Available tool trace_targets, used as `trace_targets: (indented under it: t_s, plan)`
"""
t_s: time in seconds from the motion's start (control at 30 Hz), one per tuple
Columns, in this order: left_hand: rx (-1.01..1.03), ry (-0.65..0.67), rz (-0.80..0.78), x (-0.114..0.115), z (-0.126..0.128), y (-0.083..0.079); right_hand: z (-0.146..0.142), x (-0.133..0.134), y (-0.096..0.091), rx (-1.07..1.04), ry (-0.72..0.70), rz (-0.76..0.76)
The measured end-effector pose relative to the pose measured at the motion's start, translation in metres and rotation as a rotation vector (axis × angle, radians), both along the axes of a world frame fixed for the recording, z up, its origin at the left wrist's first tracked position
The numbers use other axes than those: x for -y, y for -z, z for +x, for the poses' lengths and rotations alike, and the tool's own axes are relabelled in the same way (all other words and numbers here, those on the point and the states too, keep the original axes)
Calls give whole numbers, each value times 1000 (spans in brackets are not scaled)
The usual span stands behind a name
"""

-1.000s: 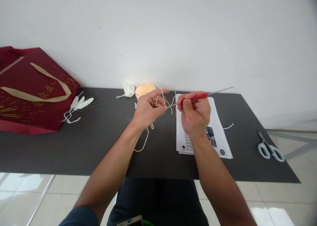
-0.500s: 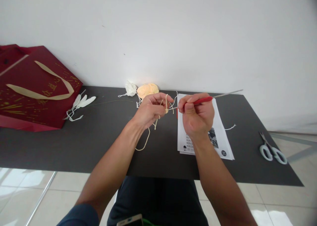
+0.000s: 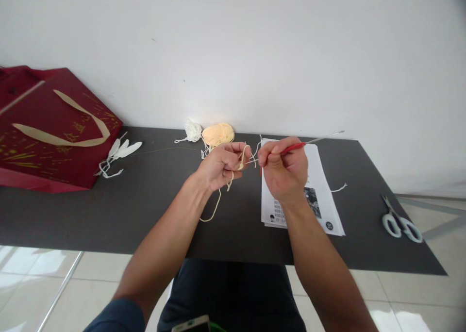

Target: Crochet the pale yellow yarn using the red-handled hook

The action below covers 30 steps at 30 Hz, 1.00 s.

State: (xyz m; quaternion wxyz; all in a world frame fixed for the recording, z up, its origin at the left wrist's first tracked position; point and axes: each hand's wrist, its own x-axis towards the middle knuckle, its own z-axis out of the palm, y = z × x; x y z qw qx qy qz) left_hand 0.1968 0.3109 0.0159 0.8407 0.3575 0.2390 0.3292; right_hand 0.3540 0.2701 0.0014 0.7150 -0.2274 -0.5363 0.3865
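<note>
In my right hand [image 3: 286, 169] is a crochet hook [image 3: 294, 148] with a red handle and thin metal ends, held like a pen. Its left tip reaches to a small bit of pale yellow yarn [image 3: 241, 166] pinched in my left hand [image 3: 222, 164]. A strand of that yarn loops over my left fingers, and a loose length [image 3: 215, 210] hangs onto the table below. The stitches at the hook's tip are too small to make out. Behind my left hand lies a yellow yarn ball [image 3: 218, 134], touching a white yarn ball [image 3: 192, 130].
Printed sheets [image 3: 269, 196] lie under my right hand on the dark table [image 3: 153, 196]. Scissors [image 3: 398, 220] rest near the right edge. On the left stand a red gift bag [image 3: 54, 133] and white crocheted pieces [image 3: 124, 150] with yarn tails. A white wall [image 3: 291, 55] rises behind.
My right hand and the hook have shifted slightly left, closer to my left hand. The left fingers have curled a little, and the yarn loop on them has tilted.
</note>
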Motion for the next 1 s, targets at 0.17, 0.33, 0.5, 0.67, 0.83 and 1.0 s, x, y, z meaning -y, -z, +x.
trace_targets:
  t_s: [0.17,0.33,0.5,0.67,0.83,1.0]
  plan:
    - [75,-79,51,1,2,0,-8,-4,3,-212,-42,-194]
    - [115,-239,195,6,4,1,-11,-2,1,-328,-69,-355]
    - [61,-339,293,6,6,5,-11,-3,0,-353,-45,-382]
    - [-31,-446,364,6,8,5,-14,-1,-4,-321,27,-443]
    - [-159,-565,472,8,11,7,-20,0,-7,-322,129,-428]
    - [-170,-586,500,9,11,11,-23,0,-7,-318,143,-411]
